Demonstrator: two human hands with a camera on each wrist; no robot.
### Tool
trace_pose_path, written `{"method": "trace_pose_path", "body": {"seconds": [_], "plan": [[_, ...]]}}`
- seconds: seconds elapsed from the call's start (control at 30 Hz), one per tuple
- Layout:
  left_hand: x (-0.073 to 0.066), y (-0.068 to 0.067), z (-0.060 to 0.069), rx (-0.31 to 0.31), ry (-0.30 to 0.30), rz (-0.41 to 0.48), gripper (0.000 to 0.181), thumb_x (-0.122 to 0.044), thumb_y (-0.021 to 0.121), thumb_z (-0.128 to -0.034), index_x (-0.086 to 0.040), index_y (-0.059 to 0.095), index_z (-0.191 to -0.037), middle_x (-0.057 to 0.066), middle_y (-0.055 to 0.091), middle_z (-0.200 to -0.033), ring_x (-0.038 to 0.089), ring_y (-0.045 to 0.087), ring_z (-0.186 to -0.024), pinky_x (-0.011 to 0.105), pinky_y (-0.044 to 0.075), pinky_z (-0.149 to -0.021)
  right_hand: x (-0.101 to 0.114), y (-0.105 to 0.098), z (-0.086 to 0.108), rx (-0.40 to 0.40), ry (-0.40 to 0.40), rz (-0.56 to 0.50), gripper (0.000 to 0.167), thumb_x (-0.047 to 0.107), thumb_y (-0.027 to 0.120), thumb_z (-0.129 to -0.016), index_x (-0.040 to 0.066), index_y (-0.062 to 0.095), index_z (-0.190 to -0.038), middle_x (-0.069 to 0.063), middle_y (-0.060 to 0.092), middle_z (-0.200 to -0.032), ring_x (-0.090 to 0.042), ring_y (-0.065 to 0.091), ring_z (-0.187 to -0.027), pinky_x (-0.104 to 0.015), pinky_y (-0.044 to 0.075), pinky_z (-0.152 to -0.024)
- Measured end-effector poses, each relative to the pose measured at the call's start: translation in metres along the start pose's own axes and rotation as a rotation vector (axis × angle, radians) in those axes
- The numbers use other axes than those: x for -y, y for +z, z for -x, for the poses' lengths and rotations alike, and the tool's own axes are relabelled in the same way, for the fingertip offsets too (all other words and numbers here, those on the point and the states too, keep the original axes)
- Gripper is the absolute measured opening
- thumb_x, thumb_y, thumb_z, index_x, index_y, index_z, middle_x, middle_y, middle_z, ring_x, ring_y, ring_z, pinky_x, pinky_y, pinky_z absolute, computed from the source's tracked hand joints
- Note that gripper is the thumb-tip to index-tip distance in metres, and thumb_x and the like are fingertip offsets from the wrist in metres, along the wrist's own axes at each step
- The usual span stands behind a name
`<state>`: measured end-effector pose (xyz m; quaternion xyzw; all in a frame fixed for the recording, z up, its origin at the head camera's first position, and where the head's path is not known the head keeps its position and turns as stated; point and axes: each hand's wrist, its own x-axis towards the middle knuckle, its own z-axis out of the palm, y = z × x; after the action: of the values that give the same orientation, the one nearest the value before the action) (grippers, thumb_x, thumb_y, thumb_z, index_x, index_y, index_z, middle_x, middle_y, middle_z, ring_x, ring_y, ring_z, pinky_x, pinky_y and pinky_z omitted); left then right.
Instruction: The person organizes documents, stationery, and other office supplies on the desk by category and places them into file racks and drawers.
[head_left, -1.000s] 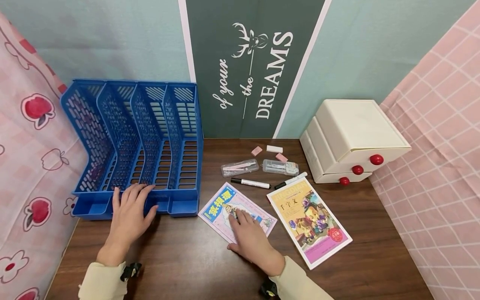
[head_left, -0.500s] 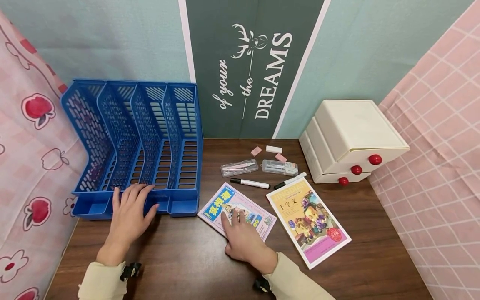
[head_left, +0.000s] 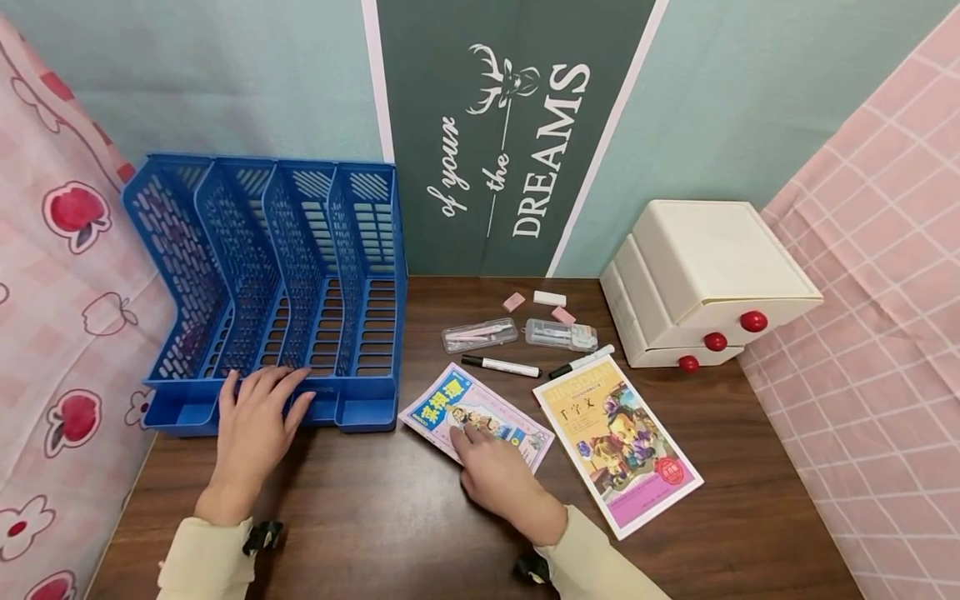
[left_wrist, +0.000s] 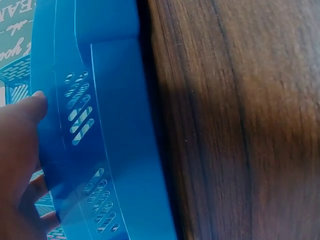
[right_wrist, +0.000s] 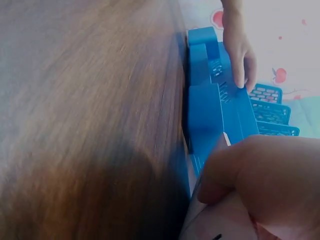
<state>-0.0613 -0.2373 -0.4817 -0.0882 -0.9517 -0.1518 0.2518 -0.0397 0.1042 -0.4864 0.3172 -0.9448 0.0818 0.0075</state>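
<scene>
The right grip pinched the pink-and-blue paper book on the brown wooden desk, just beside the blue slotted plastic rack, and the left grip clasped that rack's front rim!

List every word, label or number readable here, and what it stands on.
"of your": dark green wall panel
"the": same panel
"DREAMS": same panel
"千字文": larger book
"菜根谭": pink book, last character blurred
Too small or faint to read: other cover print, red seal, any print on pens or clear cases.
</scene>
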Motion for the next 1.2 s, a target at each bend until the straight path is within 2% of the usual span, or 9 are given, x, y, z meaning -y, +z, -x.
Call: {"method": "trace_pose_path", "body": {"seconds": [0.27,0.5,0.7,0.9,1.03,1.2], "plan": [[0.001,0.006,-0.003,-0.116,0.006,0.018,0.026,-0.019,0.068,-0.0946,-0.004,0.076,-0.114,0.020,0.073,-0.106,0.042,0.060,-0.109,0.065,0.028,-0.112,0.000,0.001,0.004,-0.109,0.038,-0.057,0.051,0.008,0.071,-0.081,0.003,0.062,-0.131,-0.016,0.069,-0.122,-0.032,0.068,-0.110,-0.046,0.058,-0.081],[0.002,0.010,-0.004,-0.117,0.000,0.032,0.028,-0.016,0.073,-0.0912,-0.004,0.075,-0.116,0.020,0.072,-0.110,0.041,0.060,-0.110,0.062,0.026,-0.114,-0.003,0.000,0.006,-0.215,0.114,-0.172,0.054,0.005,0.068,-0.080,0.001,0.060,-0.133,-0.017,0.070,-0.123,-0.031,0.069,-0.110,-0.046,0.057,-0.086],[0.003,0.010,-0.003,-0.141,0.027,0.026,0.029,-0.011,0.072,-0.0908,-0.004,0.074,-0.119,0.021,0.072,-0.114,0.043,0.057,-0.116,0.063,0.029,-0.112,-0.005,-0.008,0.005,-0.326,0.169,-0.253,0.058,0.001,0.066,-0.076,0.001,0.060,-0.134,-0.015,0.072,-0.117,-0.031,0.072,-0.101,-0.045,0.057,-0.080],[0.003,0.012,-0.003,-0.186,0.039,0.038,0.032,0.000,0.074,-0.0875,-0.005,0.075,-0.119,0.018,0.074,-0.108,0.040,0.059,-0.112,0.064,0.032,-0.109,-0.006,-0.013,0.004,-0.414,0.170,-0.273,0.060,-0.003,0.063,-0.074,0.001,0.060,-0.134,-0.017,0.072,-0.115,-0.031,0.073,-0.093,-0.046,0.057,-0.074],[0.003,0.014,-0.004,-0.206,0.031,0.050,0.030,0.002,0.074,-0.0869,-0.005,0.076,-0.116,0.018,0.075,-0.104,0.040,0.061,-0.110,0.066,0.033,-0.105,-0.006,-0.015,0.003,-0.482,0.157,-0.284,0.061,-0.005,0.061,-0.074,-0.001,0.060,-0.134,-0.019,0.072,-0.117,-0.031,0.073,-0.095,-0.046,0.057,-0.074],[0.003,0.016,-0.004,-0.212,0.018,0.059,0.027,0.003,0.074,-0.0871,-0.004,0.077,-0.113,0.018,0.075,-0.103,0.040,0.061,-0.109,0.066,0.034,-0.104,-0.006,-0.017,0.002,-0.554,0.150,-0.284,0.060,-0.007,0.062,-0.075,-0.002,0.059,-0.135,-0.019,0.074,-0.107,-0.030,0.073,-0.088,-0.045,0.057,-0.069]]}}
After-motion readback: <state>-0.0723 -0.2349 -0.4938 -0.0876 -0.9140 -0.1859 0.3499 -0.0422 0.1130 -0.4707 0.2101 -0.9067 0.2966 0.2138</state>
